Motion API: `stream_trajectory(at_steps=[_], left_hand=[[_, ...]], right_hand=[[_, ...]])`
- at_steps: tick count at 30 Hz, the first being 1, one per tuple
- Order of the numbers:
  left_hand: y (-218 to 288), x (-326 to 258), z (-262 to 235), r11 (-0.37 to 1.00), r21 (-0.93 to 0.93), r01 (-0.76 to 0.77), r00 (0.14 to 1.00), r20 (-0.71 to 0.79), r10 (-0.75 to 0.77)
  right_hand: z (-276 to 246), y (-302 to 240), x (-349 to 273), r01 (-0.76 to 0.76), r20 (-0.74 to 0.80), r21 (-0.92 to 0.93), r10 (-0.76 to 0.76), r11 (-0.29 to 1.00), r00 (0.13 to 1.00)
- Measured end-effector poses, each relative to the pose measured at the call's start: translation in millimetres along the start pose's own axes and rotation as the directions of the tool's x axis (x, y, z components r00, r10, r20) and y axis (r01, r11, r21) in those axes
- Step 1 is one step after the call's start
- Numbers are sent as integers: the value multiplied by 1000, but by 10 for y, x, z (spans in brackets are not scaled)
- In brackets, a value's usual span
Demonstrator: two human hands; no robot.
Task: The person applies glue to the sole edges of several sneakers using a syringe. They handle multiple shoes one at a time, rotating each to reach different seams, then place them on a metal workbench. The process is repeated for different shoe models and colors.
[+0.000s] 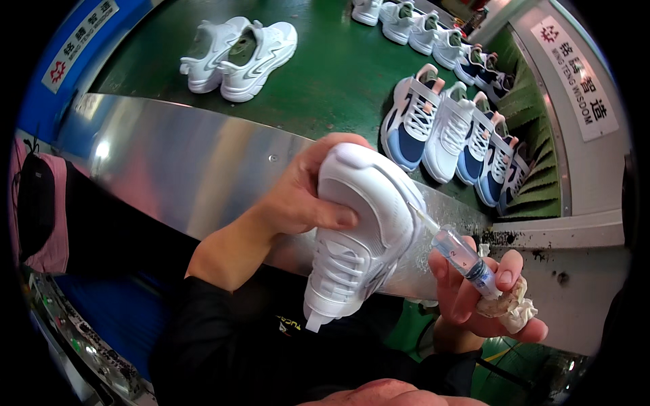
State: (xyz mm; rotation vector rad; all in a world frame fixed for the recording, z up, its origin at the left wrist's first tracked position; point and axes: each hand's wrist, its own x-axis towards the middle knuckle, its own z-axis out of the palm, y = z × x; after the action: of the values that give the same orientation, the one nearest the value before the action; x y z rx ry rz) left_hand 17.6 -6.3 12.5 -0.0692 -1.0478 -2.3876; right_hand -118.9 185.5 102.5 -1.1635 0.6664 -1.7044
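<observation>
A white sneaker (355,237) is tilted toe-up in my left hand (305,186), whose thumb presses on the upper near the toe while the other fingers pass out of sight behind the shoe. In my right hand (467,298) is a clear syringe (464,257) with a thin pale nozzle. The nozzle's tip meets the edge where the sneaker's sole joins the upper. A crumpled whitish cloth or tissue (511,306) is tucked among the same fingers.
Beyond a metal ledge (203,145), a green belt (325,68) carries a white pair of sneakers (244,57) at left. Several navy-and-white sneakers (412,122) and white ones line the right, beside green strip curtains (535,128). A person in pink and black (54,210) is at far left.
</observation>
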Motion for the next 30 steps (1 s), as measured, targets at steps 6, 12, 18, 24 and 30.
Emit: stream_trajectory(at_steps=[6, 12, 18, 24, 30], left_hand=[[76, -38, -6, 997, 73, -6, 998, 63, 1], [84, -59, 0, 996, 86, -24, 997, 75, 18], [110, -73, 5, 993, 118, 0, 999, 37, -4], [102, -55, -19, 995, 95, -7, 1000, -24, 9], [60, -29, -189, 1000, -14, -8, 1000, -16, 8]], right_hand=[[66, 36, 225, -45, 69, -54, 49, 998, 996], [94, 71, 215, -69, 30, -81, 72, 994, 997], [120, 114, 172, -15, -34, -137, 10, 990, 999], [89, 116, 93, 8, -58, -153, -17, 988, 998], [-78, 114, -94, -83, -28, -142, 80, 986, 996]])
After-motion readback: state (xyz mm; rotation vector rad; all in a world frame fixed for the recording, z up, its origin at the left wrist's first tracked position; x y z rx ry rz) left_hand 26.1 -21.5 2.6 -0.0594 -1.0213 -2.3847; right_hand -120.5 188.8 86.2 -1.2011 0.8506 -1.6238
